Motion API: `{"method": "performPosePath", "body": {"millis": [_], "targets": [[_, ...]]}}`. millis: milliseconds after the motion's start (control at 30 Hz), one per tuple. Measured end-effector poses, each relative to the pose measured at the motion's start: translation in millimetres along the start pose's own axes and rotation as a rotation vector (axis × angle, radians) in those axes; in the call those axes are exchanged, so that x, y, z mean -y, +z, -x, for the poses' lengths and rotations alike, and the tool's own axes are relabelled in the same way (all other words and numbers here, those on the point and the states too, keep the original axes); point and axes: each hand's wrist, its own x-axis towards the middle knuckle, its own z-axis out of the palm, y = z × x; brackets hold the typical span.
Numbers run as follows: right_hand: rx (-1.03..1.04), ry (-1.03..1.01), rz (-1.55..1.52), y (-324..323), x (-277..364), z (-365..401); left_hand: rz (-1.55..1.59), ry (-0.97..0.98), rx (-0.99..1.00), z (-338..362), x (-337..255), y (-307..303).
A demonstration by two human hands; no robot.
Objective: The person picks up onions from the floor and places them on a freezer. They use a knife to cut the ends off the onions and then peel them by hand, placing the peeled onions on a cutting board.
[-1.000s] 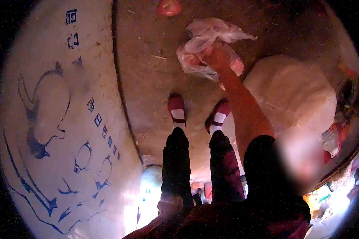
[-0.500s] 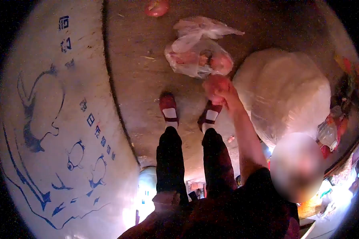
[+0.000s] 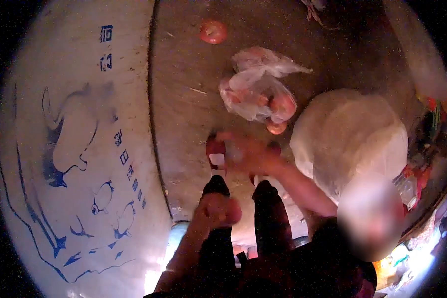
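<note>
Bag (image 3: 253, 87) of translucent plastic, reddish contents (image 3: 283, 106) showing, upper centre of frame; loose round item (image 3: 276, 128) just below; red globe (image 3: 213, 31) near top edge; pale sack (image 3: 350, 139) at right; left hand (image 3: 212, 206), lower centre, curled around a round reddish object (image 3: 232, 212); right hand (image 3: 248, 153), blurred, above it, apart, fingers extended

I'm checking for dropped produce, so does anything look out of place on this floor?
Yes: one round red fruit lies alone on the brown floor, and another round red fruit sits outside the near edge of the crumpled translucent plastic bag. Both look astray because similar fruits are inside it. Whether it's torn, I can't tell.
</note>
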Motion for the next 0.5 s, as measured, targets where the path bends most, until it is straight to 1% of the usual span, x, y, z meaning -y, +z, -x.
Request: {"method": "performPosePath", "body": {"millis": [33,100,133,200,233,267,300,333,367,400,433,500], "targets": [[-0.181,0.110,0.163,-15,-1,-26,0.084,-0.001,0.080,9,-6,20],[-0.517,0.008,0.370,-45,-19,-90,0.251,-0.001,0.241,28,-15,54],[-0.590,-0.009,0.522,-59,-22,-121,0.180,-0.053,0.223,41,5,47],[-0.696,-0.041,0.660,-80,-37,-184,0.096,-0.130,0.228,57,45,31],[-0.735,-0.058,0.647,-86,-52,-216,0.081,-0.154,0.248,61,64,22],[-0.734,-0.124,0.707,-91,-62,-242,0.266,-0.090,0.399,54,67,28],[-0.732,-0.190,0.763,-95,-73,-264,0.207,-0.077,0.425,52,80,27],[-0.678,-0.218,0.866,-99,-81,-278,0.149,-0.063,0.451,49,93,27],[-0.626,-0.253,0.966,-103,-89,-292,-0.150,-0.103,0.346,52,131,12],[-0.545,-0.178,1.050,-105,-88,-297,-0.193,-0.129,0.348,51,126,11],[-0.443,-0.056,1.100,-105,-74,-296,-0.199,-0.148,0.364,47,116,12],[-0.262,0.169,1.088,-100,-25,-277,-0.167,-0.163,0.383,46,114,15]]}}
